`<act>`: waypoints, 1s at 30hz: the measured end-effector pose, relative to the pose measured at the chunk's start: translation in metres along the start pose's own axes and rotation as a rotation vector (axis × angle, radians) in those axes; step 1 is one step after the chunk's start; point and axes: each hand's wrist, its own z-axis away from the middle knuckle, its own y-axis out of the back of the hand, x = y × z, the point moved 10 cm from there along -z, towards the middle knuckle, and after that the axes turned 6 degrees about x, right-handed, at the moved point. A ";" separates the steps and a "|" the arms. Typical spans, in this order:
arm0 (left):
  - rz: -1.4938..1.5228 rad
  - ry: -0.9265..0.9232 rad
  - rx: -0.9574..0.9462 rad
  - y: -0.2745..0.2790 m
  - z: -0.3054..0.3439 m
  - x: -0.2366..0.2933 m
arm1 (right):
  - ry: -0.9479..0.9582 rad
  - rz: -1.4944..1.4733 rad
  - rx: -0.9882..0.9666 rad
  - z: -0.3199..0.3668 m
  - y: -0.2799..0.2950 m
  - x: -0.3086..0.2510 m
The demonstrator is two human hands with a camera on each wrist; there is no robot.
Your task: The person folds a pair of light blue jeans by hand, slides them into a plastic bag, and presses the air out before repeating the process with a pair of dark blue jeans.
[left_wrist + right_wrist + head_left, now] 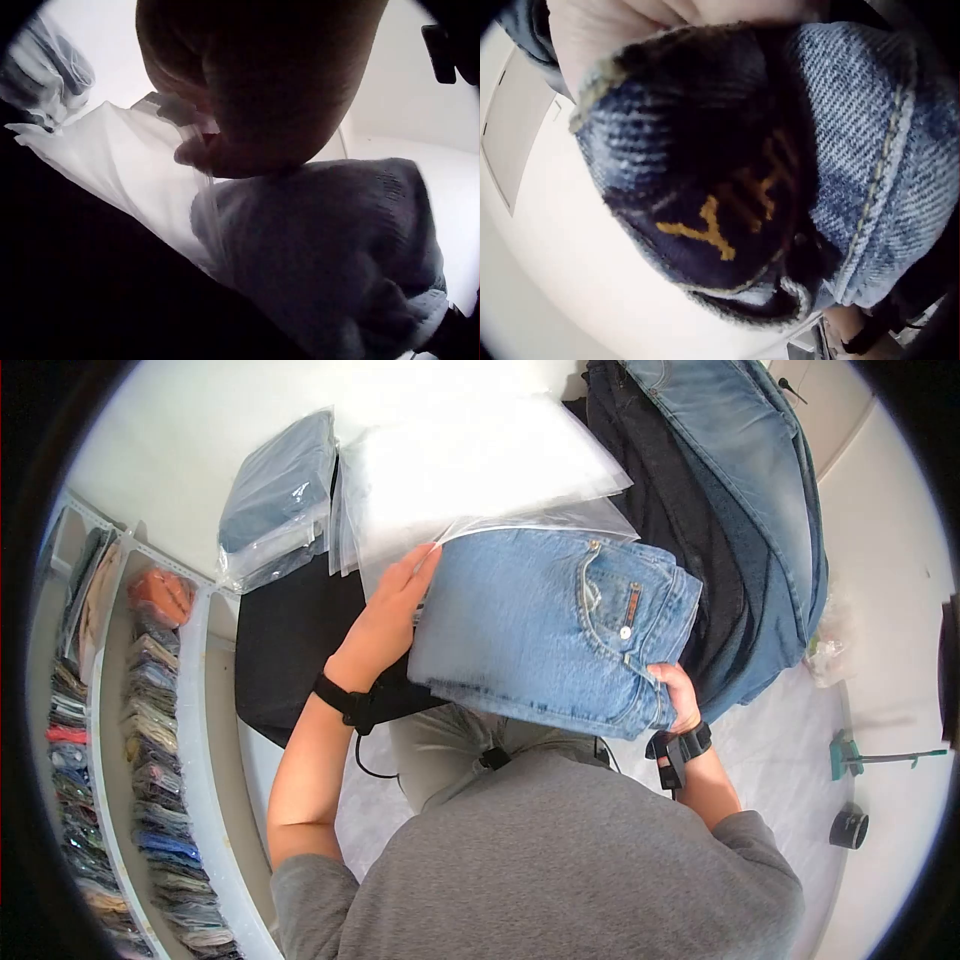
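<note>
Folded light-blue jeans [510, 610] lie in front of the person's torso, a pocket and a small brown tab showing on the right part. The right hand [678, 695] grips the jeans at their near right corner, thumb on top. In the right wrist view, a dark label [720, 232] with yellow letters shows inside the waistband. At the far left corner of the jeans, the left hand [392, 605] pinches the edge of a clear plastic bag [142, 169]. The bag's mouth overlaps the far edge of the jeans.
More clear bags [480, 460] lie stacked beyond the jeans. A bagged dark garment [278, 485] sits left of them on a black surface [290, 645]. Several dark and blue jeans [725, 450] are heaped at right. Shelves [110, 720] of bagged clothes stand at left.
</note>
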 end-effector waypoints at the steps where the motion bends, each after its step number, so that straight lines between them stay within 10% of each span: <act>1: -0.014 0.008 0.006 0.002 0.002 0.000 | 0.014 -0.006 0.009 -0.003 -0.002 -0.002; 11: -0.025 -0.003 0.057 -0.001 0.017 0.007 | 0.069 -0.177 0.014 -0.012 0.007 0.002; 30: -0.273 -0.172 -0.219 0.013 -0.008 0.000 | -0.504 0.071 -0.304 -0.053 -0.039 0.057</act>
